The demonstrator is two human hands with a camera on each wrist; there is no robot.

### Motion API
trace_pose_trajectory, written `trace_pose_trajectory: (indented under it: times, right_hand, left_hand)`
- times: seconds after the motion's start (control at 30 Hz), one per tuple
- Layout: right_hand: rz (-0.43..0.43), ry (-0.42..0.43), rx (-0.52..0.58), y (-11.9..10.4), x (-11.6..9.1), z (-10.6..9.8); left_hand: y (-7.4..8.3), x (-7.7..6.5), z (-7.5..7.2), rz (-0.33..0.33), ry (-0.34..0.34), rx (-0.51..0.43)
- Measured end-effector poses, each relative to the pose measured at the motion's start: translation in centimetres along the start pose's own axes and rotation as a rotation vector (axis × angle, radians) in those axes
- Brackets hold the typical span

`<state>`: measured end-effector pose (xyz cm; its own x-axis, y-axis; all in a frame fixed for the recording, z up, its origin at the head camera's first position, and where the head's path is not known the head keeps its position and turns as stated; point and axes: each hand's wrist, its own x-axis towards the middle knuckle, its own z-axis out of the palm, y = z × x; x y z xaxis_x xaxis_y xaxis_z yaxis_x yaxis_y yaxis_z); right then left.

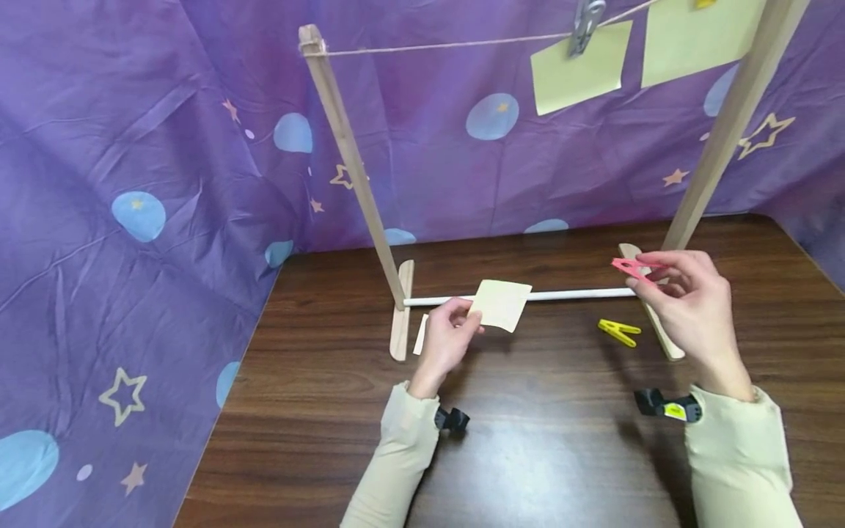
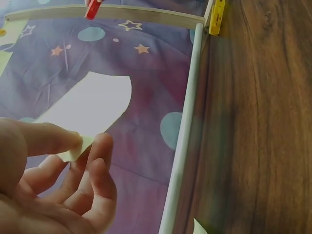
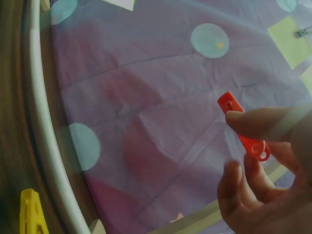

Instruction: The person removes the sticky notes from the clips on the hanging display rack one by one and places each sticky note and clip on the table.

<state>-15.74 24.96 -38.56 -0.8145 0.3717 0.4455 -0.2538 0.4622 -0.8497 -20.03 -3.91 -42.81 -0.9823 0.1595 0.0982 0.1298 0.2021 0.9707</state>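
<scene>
My left hand (image 1: 449, 339) pinches a pale yellow sticky note (image 1: 503, 304) by one corner, between thumb and fingers. In the left wrist view the sticky note (image 2: 97, 100) spreads away from the fingertips. Over at the right, my right hand (image 1: 693, 308) holds a red clothespin (image 1: 630, 268) between thumb and fingers, raised above the table. The right wrist view shows this clothespin (image 3: 243, 129) with the thumb across it. A yellow clothespin (image 1: 619, 332) lies on the table near the right hand.
A wooden frame with a left post (image 1: 350, 158), right post (image 1: 719, 139) and white bottom rod (image 1: 581, 295) stands on the table (image 1: 317, 425). From its string (image 1: 429, 46) hang a note (image 1: 581, 73) under a metal clip (image 1: 584, 29) and another note (image 1: 693, 44). Another paper piece (image 1: 420, 335) lies beside the left foot.
</scene>
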Motion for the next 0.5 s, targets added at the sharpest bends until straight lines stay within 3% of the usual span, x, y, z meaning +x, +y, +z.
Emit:
trace_pose_trajectory:
  times: [0.17, 0.33, 0.5]
  right_hand:
    - [0.017, 0.056, -0.076, 0.5, -0.1, 0.4]
    - [-0.053, 0.113, -0.183, 0.9, -0.2, 0.4]
    - [-0.076, 0.056, -0.268, 1.4, -0.2, 0.3]
  left_hand:
    - [-0.1, 0.0, -0.1, 0.004, -0.063, 0.051]
    - [-0.5, -0.1, 0.1, 0.002, -0.113, 0.162]
    - [-0.9, -0.1, 0.4, -0.024, -0.139, 0.238]
